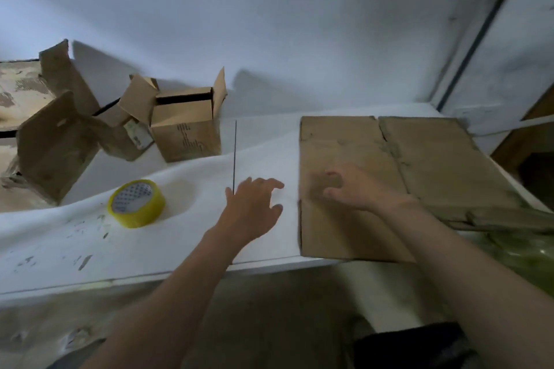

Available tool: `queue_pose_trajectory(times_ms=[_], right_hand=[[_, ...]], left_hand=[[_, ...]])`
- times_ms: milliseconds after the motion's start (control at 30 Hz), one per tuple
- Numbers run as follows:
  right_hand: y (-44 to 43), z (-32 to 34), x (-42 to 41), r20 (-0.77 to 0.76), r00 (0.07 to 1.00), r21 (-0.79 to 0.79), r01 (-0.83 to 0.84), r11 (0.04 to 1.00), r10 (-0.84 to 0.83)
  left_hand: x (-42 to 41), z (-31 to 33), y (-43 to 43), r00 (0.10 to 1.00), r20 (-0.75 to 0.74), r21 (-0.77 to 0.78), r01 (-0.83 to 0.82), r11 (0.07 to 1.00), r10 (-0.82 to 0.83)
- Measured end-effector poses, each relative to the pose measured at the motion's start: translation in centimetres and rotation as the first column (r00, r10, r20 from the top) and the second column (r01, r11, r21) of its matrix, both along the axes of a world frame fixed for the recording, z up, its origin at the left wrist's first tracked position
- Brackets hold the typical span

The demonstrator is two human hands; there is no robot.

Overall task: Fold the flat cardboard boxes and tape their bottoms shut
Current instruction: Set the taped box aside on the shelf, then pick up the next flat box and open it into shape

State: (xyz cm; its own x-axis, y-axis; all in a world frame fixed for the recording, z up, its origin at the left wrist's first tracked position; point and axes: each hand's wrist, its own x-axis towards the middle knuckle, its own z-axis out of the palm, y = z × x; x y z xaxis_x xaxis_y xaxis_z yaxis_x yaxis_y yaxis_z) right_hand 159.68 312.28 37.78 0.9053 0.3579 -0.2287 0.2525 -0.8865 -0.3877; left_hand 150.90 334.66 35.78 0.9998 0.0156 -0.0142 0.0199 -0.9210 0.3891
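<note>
Left hand [254, 207] and right hand [353, 189] both spread wide, holding nothing. The right is over one flat cardboard stack [344, 141] — one tape roll [136, 204] and three folded boxes [187, 129] lie to their left.

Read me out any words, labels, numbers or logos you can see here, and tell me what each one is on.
Nothing can be read.
upright box: dark printed marks on its front face, too blurred to read.
tipped box: a pale sticker, too small and blurred to read.
tape roll: a dotted pattern inside the core, no text readable.
flat cardboard: no print visible.
</note>
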Motion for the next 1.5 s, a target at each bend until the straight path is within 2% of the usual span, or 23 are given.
queue_pose_trajectory(times_ms=[167, 267, 433, 500, 600, 700, 767, 867, 1000, 1133, 1267, 1400, 1500], right_hand=[[-8.1, 0.0, -1.8, -0.035, 0.995, -0.083, 0.086, 0.993, -0.089], [-11.8, 0.0, -2.5, -0.040, 0.989, -0.137, 0.138, 0.981, -0.145], [-14.4, 0.0, -2.7, -0.062, 0.983, -0.112, 0.164, 0.980, -0.172], [-14.9, 0.1, -2.7, -0.046, 0.985, -0.114, 0.160, 0.980, -0.166], [-14.9, 0.5, -2.8, 0.052, 0.987, -0.127, 0.161, 0.979, -0.155], [-14.6, 1.3, -2.8, 0.124, 0.972, 0.075, 0.190, 0.979, -0.199], [-14.4, 1.9, -3.1, 0.161, 0.955, 0.238, 0.209, 0.949, -0.250], [-14.7, 2.7, -3.5, 0.295, 0.903, 0.360, 0.199, 0.911, -0.314], [-15.0, 4.2, -4.5, 0.362, 0.842, 0.400, 0.248, 0.882, -0.401], [-14.6, 5.8, -5.9, 0.404, 0.815, 0.420, 0.237, 0.876, -0.415], [-13.9, 7.3, -6.8, 0.491, 0.770, 0.404, 0.213, 0.890, -0.407], [-13.3, 8.1, -7.1, 0.627, 0.642, 0.394, 0.228, 0.890, -0.442], [-13.1, 8.5, -7.0, 0.686, 0.531, 0.417, 0.274, 0.867, -0.498]], left_hand=[[-0.1, -1.0, -8.6, 0.969, -0.050, -0.037, 0.241, 0.970, -0.243], [0.4, -1.7, -13.2, 0.921, -0.128, 0.024, 0.373, 0.927, -0.367], [1.7, -2.8, -17.6, 0.844, -0.263, 0.082, 0.503, 0.860, -0.468], [2.4, -2.7, -18.0, 0.837, -0.238, 0.111, 0.528, 0.842, -0.493], [3.6, -1.8, -17.6, 0.814, -0.138, 0.053, 0.575, 0.816, -0.564], [4.7, -0.2, -17.1, 0.848, -0.152, -0.025, 0.511, 0.859, -0.508], [4.9, 0.8, -17.3, 0.859, -0.112, 0.041, 0.507, 0.861, -0.500], [4.8, 1.5, -17.7, 0.852, 0.054, 0.202, 0.501, 0.842, -0.520], [5.5, 2.6, -16.7, 0.868, 0.286, 0.270, 0.333, 0.904, -0.405], [5.3, 5.0, -14.6, 0.860, 0.422, 0.167, 0.237, 0.957, -0.286], [5.2, 7.3, -11.9, 0.833, 0.550, -0.003, 0.076, 0.997, -0.062], [5.1, 8.7, -9.7, 0.834, 0.539, -0.218, 0.003, 0.976, 0.118], [4.7, 9.0, -8.5, 0.817, 0.540, -0.295, -0.042, 0.954, 0.203]])
